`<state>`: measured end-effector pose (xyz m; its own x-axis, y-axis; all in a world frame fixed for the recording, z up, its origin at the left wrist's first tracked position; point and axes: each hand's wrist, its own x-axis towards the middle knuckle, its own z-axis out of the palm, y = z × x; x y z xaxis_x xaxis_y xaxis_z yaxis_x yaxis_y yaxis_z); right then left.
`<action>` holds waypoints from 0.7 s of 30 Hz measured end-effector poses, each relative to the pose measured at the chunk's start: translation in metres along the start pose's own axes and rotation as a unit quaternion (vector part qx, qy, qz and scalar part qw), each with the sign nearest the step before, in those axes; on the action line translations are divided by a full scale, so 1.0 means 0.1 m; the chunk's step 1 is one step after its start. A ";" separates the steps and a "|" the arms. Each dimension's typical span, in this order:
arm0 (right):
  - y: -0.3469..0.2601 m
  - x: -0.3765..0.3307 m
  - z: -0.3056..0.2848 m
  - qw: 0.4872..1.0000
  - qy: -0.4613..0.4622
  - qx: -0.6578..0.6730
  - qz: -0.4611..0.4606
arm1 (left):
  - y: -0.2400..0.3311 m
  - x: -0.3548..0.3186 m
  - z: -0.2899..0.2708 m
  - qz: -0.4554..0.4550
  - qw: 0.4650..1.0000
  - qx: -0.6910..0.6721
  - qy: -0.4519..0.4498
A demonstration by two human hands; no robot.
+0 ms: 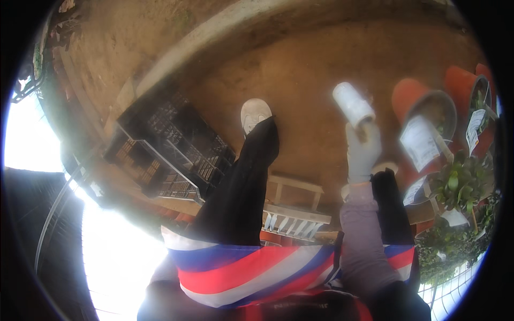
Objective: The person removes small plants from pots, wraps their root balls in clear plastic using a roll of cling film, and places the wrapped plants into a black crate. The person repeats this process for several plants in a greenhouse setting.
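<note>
My right hand (363,152), in a pale glove, is closed round the near end of a white cylinder (352,102). It looks like a roll, with a brownish opening at the end by my fingers; its exact kind is blurred. The hand is held out over the brown ground, left of the potted plants. My left hand does not show.
A black plastic crate (171,144) lies on the ground to my left. Reddish pots (411,99) with white labels stand to the right, near a leafy plant (459,184). A wooden frame (297,214) is by my legs. A pale curb (203,40) crosses the far ground.
</note>
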<state>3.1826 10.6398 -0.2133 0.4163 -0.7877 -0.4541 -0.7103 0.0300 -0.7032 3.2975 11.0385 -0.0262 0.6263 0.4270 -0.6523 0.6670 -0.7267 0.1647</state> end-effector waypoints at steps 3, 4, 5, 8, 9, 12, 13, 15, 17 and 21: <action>0.00 0.25 0.14 0.986 0.014 -0.032 -0.163 | 0.18 0.11 -0.01 0.034 0.998 -0.032 0.041; -0.01 0.34 0.18 0.985 0.010 -0.025 -0.169 | 0.23 0.15 -0.01 0.048 0.996 -0.042 0.055; -0.03 0.44 0.22 0.983 0.003 -0.018 -0.182 | 0.29 0.21 0.00 0.066 0.994 -0.051 0.069; -0.15 0.75 0.30 0.978 0.007 0.027 -0.207 | 0.42 0.39 0.03 0.114 0.984 -0.082 0.107; -0.21 0.85 0.32 0.979 0.013 0.045 -0.199 | 0.45 0.45 0.06 0.128 0.980 -0.090 0.120; -0.49 1.06 0.29 0.969 0.023 0.106 -0.223 | 0.49 0.67 0.17 0.181 0.963 -0.120 0.162; -0.60 1.09 0.29 0.960 0.010 0.181 -0.215 | 0.48 0.78 0.19 0.188 0.962 -0.114 0.163; -0.83 1.10 0.27 0.955 0.002 0.220 -0.200 | 0.41 1.00 0.21 0.094 0.989 0.007 0.110; -1.03 1.00 0.24 0.942 -0.028 0.282 -0.180 | 0.23 1.15 0.18 0.067 0.990 -0.102 0.064; -1.21 0.67 0.18 0.944 -0.070 0.254 -0.201 | -0.24 1.22 -0.05 0.163 0.981 0.078 0.072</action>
<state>3.3068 10.5946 -0.1689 0.6904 -0.7101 -0.1383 -0.1305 0.0658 -0.9893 3.3600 11.1105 -0.1064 0.8545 0.2215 -0.4699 0.3583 -0.9062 0.2244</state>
